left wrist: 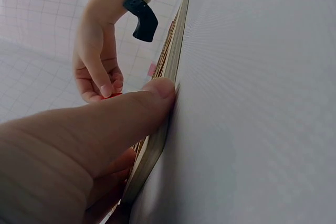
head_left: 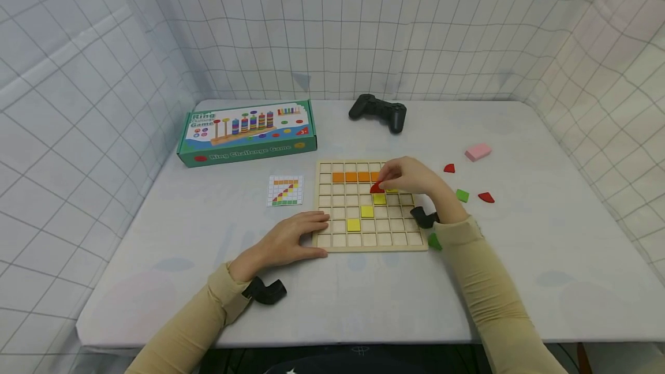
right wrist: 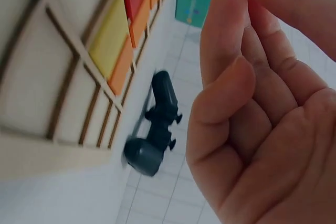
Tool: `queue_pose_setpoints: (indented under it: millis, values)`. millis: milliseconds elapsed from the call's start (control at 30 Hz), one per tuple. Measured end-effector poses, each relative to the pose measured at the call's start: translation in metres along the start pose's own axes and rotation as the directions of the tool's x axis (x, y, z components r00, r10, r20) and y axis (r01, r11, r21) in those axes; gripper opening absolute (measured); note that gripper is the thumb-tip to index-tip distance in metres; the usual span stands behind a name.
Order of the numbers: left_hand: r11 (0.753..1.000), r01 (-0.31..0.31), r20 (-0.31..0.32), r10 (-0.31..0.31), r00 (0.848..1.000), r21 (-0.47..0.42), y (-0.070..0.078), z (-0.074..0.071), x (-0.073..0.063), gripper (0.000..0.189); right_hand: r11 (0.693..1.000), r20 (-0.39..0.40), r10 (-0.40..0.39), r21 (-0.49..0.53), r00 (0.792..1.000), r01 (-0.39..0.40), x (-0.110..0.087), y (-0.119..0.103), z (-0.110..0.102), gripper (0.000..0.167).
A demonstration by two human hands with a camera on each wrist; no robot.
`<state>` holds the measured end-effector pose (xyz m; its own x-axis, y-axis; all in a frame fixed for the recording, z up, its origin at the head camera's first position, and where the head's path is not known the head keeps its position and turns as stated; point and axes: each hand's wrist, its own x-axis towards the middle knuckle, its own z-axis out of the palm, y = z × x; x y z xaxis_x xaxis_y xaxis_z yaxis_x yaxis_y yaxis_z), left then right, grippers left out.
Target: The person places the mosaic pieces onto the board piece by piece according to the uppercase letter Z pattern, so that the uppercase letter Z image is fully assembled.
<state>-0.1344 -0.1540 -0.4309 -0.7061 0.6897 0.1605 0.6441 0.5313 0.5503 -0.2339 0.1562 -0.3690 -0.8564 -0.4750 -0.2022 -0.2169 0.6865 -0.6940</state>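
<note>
On a white table [head_left: 545, 258] walled by gridded cloth, we see a square wooden grid board [head_left: 370, 244] at centre frame. Our right hand [head_left: 410, 178] pinches a small red wooden piece [head_left: 376, 188] over the board's upper right cells. Our left hand [head_left: 291, 241] lies flat, fingers straight, on the board's lower left edge.

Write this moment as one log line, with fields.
left hand: rests on wooden grid board edge | right hand: pinches red piece over board | spare pieces: right of board

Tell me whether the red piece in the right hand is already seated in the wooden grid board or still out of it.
Cannot tell for sure: the right hand pinches the red piece at the wooden grid board, its fingers hiding whether it sits in a cell.
</note>
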Motion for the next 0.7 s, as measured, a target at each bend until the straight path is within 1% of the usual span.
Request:
queue_pose_setpoints:
  millis: [167, 333, 533, 700]
  values:
    - [1.000, 0.001, -0.005, -0.001, 1.000, -0.002, 0.000, 0.000, 0.000, 0.061, 0.999, 0.035, -0.030, -0.021, 0.999, 0.031, 0.008, -0.002, 0.013, 0.009]
    - [1.000, -0.001, -0.008, 0.001, 1.000, -0.002, 0.001, 0.000, 0.000, 0.061, 0.999, 0.065, -0.033, -0.031, 0.997, 0.035, 0.013, -0.002, 0.022, 0.005]
    - [1.000, -0.003, -0.009, 0.002, 1.000, -0.007, 0.001, 0.000, 0.000, 0.062, 0.997, 0.074, -0.041, -0.061, 0.996, 0.046, 0.013, -0.001, 0.026, 0.003]
    - [1.000, 0.004, -0.003, -0.004, 1.000, -0.002, 0.001, 0.000, 0.000, 0.062, 0.997, 0.082, -0.029, -0.065, 0.996, 0.035, 0.011, -0.003, 0.024, 0.006]
